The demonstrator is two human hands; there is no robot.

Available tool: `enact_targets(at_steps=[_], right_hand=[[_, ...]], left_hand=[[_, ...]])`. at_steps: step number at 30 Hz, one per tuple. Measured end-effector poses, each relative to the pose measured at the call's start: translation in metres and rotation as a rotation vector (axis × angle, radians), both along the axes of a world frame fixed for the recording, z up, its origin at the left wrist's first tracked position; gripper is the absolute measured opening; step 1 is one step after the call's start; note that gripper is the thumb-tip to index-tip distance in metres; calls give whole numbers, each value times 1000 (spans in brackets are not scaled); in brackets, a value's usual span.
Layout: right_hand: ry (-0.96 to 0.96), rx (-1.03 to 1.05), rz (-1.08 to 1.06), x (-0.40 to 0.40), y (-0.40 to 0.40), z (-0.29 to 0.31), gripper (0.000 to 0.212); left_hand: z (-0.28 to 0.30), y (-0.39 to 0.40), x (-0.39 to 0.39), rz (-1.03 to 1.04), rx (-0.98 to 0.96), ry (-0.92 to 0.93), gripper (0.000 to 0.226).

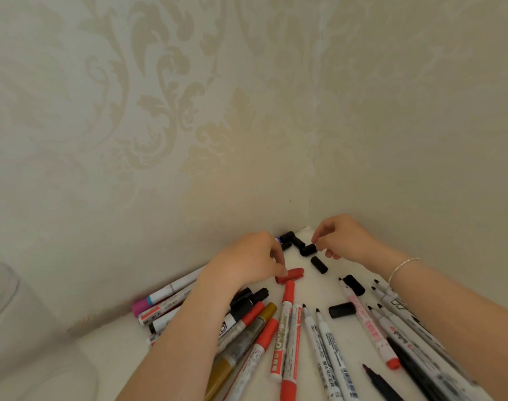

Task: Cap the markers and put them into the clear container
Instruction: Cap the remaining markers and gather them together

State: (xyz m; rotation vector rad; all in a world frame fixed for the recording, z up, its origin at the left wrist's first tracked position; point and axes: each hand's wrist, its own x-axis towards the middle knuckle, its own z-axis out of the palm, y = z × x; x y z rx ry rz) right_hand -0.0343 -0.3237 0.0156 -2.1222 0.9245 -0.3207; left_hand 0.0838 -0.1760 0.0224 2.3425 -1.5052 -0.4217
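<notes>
Black cap lies crosswise at the desk's far corner, pinched by the right hand; left hand curls beside it, contents hidden.

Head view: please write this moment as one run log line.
left hand: over red cap, grasp unclear | right hand: pinches black cap | uncapped markers: on table | clear container: left edge

cream damask wallpaper, corner, white tabletop
</notes>
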Motion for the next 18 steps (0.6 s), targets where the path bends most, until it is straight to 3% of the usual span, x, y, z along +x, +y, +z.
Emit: enact_targets(at_steps=[7,18], right_hand=[[74,8,1,-24,-1,2,20],[168,8,-7,-64,0,4,19]], left_hand=[[3,-2,-17,-2,171,12,16],[-1,-9,-32,40,20,-90,20]])
